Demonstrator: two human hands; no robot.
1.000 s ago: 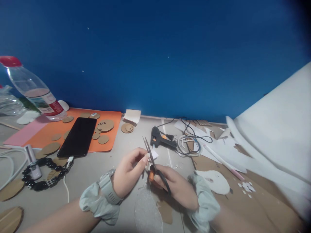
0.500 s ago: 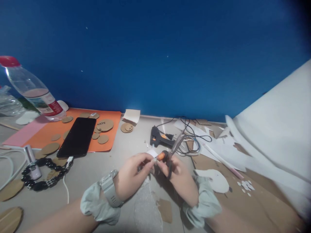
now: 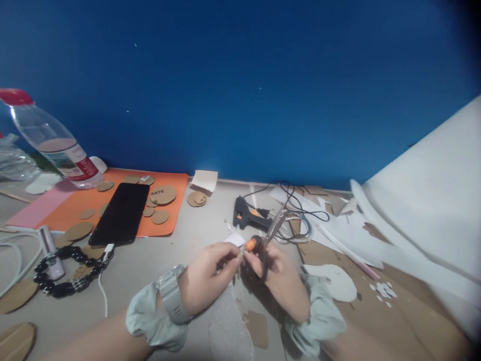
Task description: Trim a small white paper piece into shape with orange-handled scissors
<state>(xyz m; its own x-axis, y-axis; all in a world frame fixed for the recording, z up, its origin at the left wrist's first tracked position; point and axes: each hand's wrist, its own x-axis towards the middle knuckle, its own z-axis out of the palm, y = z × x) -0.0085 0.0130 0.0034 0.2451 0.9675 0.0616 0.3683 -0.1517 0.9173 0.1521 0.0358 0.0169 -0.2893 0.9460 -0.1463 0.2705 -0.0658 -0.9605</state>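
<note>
My left hand (image 3: 212,273) is closed in a pinch, its fingertips meeting those of my right hand; whatever lies between them is too small to name. My right hand (image 3: 280,278) is closed around scissors (image 3: 276,224), whose blades point up and away. An orange and black handle (image 3: 253,244) sticks out by the right fingertips. Just beyond the left fingers shows a small white paper piece (image 3: 235,239). Behind both hands a black glue gun (image 3: 246,213) lies on the table.
An orange sheet (image 3: 176,200) with cardboard discs and a black phone (image 3: 121,213) lies left, near a tilted bottle (image 3: 62,145) and a beaded bracelet (image 3: 63,288). Cables (image 3: 300,198), white paper scraps (image 3: 385,290) and a white cutout (image 3: 334,283) are on the right.
My hands have shifted slightly lower and right in the view, along with a small camera shift. More of the white paper piece shows beyond the left fingers.
</note>
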